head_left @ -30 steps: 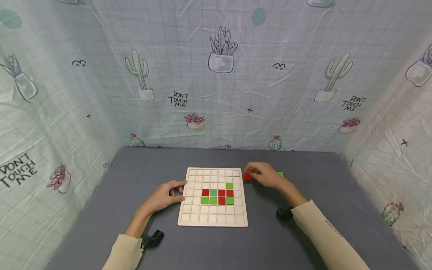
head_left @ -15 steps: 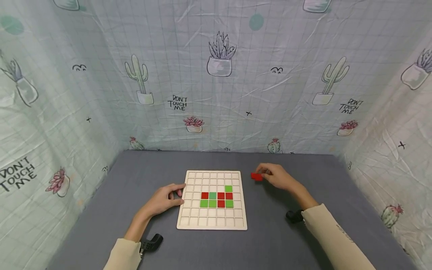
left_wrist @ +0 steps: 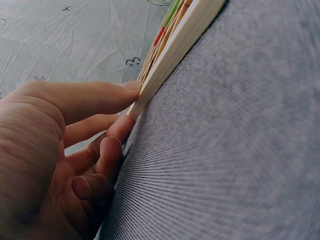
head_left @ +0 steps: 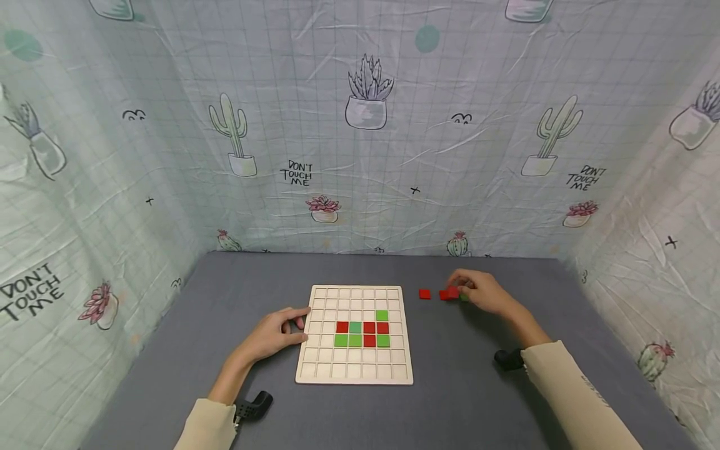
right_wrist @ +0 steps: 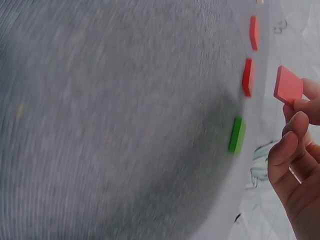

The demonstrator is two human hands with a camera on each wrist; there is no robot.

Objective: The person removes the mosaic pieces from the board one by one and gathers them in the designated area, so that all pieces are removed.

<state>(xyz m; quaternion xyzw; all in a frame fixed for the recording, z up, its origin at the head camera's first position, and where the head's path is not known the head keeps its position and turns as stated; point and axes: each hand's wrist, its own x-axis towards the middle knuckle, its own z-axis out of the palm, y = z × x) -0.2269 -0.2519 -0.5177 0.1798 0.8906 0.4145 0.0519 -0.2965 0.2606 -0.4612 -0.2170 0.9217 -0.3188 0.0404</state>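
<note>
A pale wooden grid board [head_left: 322, 372] lies on the table with several red and green square tiles set in its cells. My left hand [head_left: 271, 332] rests beside its left edge, thumb and index fingertip spread apart against the side; the left wrist view shows the other fingers loosely bent. To the right of the board, my right hand [head_left: 485, 292] pinches a red square tile [right_wrist: 288, 85] between thumb and fingers, held above the loose tiles. Under it lie another red tile [right_wrist: 248, 77] and a green tile [right_wrist: 237, 136], the latter partly covered by the hand in the head view.
One more red tile [head_left: 424, 294] lies between the board and the right hand. The grey table [head_left: 349, 415] ends at a fabric backdrop [head_left: 416, 156] printed with cacti, at the back and both sides. Each wrist carries a black camera mount.
My right hand has moved right, away from the board, and now holds a red tile up. Red tiles it covered earlier now show on the table. The left hand stays at the board's edge.
</note>
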